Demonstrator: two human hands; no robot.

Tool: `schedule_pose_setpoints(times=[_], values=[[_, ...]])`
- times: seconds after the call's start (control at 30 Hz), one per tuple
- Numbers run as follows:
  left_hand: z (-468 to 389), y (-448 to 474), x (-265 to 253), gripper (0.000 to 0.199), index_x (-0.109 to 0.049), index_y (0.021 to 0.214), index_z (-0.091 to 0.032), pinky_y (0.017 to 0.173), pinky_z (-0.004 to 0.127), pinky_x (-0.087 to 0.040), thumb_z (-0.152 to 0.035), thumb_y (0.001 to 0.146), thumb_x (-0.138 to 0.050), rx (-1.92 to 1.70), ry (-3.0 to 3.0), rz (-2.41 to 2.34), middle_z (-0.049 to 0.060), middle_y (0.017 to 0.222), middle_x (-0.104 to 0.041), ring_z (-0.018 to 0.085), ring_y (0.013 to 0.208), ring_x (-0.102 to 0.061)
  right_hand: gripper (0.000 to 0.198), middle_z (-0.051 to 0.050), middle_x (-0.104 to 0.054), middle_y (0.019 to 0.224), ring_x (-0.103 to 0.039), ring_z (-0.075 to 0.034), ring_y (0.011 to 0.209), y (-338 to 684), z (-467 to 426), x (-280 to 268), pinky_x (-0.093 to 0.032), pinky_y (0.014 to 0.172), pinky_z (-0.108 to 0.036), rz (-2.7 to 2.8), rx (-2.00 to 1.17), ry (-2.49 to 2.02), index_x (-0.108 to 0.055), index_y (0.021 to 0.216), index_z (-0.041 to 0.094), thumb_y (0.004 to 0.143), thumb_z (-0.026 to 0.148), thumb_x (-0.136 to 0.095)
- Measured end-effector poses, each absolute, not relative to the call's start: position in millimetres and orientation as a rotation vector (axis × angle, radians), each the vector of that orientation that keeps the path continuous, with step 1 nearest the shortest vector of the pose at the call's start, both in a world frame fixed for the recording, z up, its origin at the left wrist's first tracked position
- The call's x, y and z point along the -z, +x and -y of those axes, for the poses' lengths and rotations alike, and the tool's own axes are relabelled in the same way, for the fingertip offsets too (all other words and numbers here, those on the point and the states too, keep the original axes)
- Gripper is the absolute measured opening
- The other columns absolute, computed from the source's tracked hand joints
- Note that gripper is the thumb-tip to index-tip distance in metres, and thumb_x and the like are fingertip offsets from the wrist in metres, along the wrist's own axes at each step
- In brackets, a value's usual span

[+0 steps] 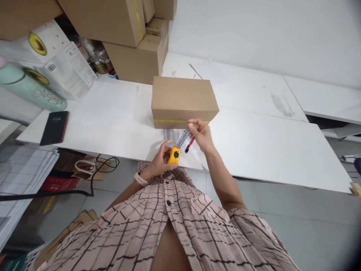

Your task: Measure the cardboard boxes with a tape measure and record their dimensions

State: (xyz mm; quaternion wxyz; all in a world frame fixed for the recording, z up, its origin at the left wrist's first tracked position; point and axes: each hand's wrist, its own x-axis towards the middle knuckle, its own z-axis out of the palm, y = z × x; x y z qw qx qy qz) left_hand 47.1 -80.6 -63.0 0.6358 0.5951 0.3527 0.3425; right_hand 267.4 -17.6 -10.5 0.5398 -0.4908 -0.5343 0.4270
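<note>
My left hand (160,162) is wrapped round the yellow case of a tape measure (173,155) at the table's front edge. A short length of its blade is drawn out towards the upper right. The fingers of my right hand (200,133) pinch the blade's end, close to the front of a closed cardboard box (184,94) with yellow tape along its side. Beneath my right hand lies a red and black pen (190,145). A printed sheet (169,135) sits partly under the box, and my hands cover some of it.
Larger cardboard boxes (135,60) are stacked at the back left. A phone (55,128), a mint-green bottle (31,84) and white avocado-print boxes (63,69) are at the left. Another paper (207,71) lies behind the box on the white table (254,146).
</note>
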Motion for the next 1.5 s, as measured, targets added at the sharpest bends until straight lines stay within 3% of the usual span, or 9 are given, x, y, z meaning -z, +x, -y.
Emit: schedule_pose_setpoints(times=[0.13,0.43,0.73,0.97,1.13,1.27,1.37,1.43,1.5], values=[[80,48,66,0.092,-0.025,0.148,-0.025,0.098,0.043,-0.049,-0.039,0.078,-0.081,-0.789,1.337,-0.791,0.011,0.125,-0.059,0.025,0.112,-0.061,0.047,0.007,-0.05,0.058,-0.05,-0.012,0.052,251,47,44,-0.04,0.05,-0.025,1.434,-1.17,-1.267,-0.064,0.107,0.023,0.086,0.064,-0.059],[63,49,54,0.08,-0.029,0.14,-0.025,0.08,0.036,-0.054,-0.043,0.078,-0.077,-0.829,1.358,-0.885,0.009,0.118,-0.06,0.021,0.096,-0.064,0.049,-0.012,-0.073,0.097,-0.067,-0.029,0.09,273,60,47,-0.044,0.074,-0.034,1.682,-0.436,-2.256,-0.051,0.125,0.019,0.094,0.057,-0.051],[23,63,30,0.068,-0.047,0.142,-0.018,0.103,0.052,-0.044,-0.019,0.078,-0.069,-0.55,2.379,-1.333,0.015,0.132,-0.06,0.036,0.12,-0.055,0.034,-0.018,-0.071,0.101,-0.067,-0.027,0.082,281,69,49,-0.048,0.077,-0.039,1.759,-0.446,-2.13,-0.058,0.12,0.013,0.089,0.018,-0.044],[48,73,63,0.042,-0.057,0.133,-0.014,0.123,0.062,-0.017,-0.018,0.092,-0.052,-0.724,2.56,-1.264,0.018,0.153,-0.045,0.036,0.147,-0.033,0.037,-0.007,-0.073,0.093,-0.069,-0.021,0.084,306,97,47,-0.054,0.082,-0.041,1.013,-1.067,-1.35,-0.066,0.114,0.019,0.081,0.028,-0.051],[86,81,88,0.047,-0.059,0.13,-0.009,0.118,0.056,-0.034,-0.041,0.097,-0.055,-0.635,2.592,-0.895,0.022,0.139,-0.059,0.036,0.136,-0.05,0.03,-0.001,-0.071,0.082,-0.068,-0.018,0.079,303,112,26,-0.054,0.081,-0.038,0.908,-1.04,-1.178,-0.061,0.101,0.025,0.076,0.036,-0.074],[93,84,95,0.056,-0.053,0.139,-0.008,0.118,0.055,-0.032,-0.044,0.097,-0.058,-0.47,2.626,-0.888,0.023,0.148,-0.052,0.036,0.138,-0.048,0.036,0.007,-0.048,0.053,-0.052,-0.013,0.053,279,105,35,-0.048,0.067,-0.031,0.922,-0.913,-1.263,-0.051,0.08,0.025,0.092,0.059,-0.055],[92,84,95,0.053,-0.052,0.142,-0.011,0.119,0.054,-0.032,-0.041,0.098,-0.057,-0.431,2.623,-0.917,0.02,0.149,-0.053,0.035,0.139,-0.047,0.051,0.001,-0.06,0.065,-0.063,-0.017,0.069,263,97,49,-0.051,0.079,-0.035,1.009,-0.971,-1.311,-0.059,0.101,0.024,0.098,0.066,-0.031],[91,85,95,0.053,-0.052,0.142,-0.013,0.119,0.053,-0.032,-0.042,0.098,-0.056,-0.437,2.614,-0.932,0.019,0.148,-0.053,0.034,0.14,-0.046,0.051,-0.004,-0.07,0.088,-0.067,-0.019,0.09,257,93,56,-0.051,0.088,-0.037,1.11,-1.015,-1.323,-0.06,0.115,0.023,0.096,0.065,-0.04],[92,85,96,0.054,-0.053,0.143,-0.012,0.12,0.052,-0.032,-0.044,0.099,-0.054,-0.443,2.619,-0.935,0.019,0.148,-0.054,0.034,0.14,-0.047,0.043,-0.005,-0.071,0.095,-0.065,-0.019,0.093,254,90,61,-0.05,0.086,-0.035,1.182,-0.998,-1.386,-0.064,0.106,0.022,0.091,0.061,-0.056]])
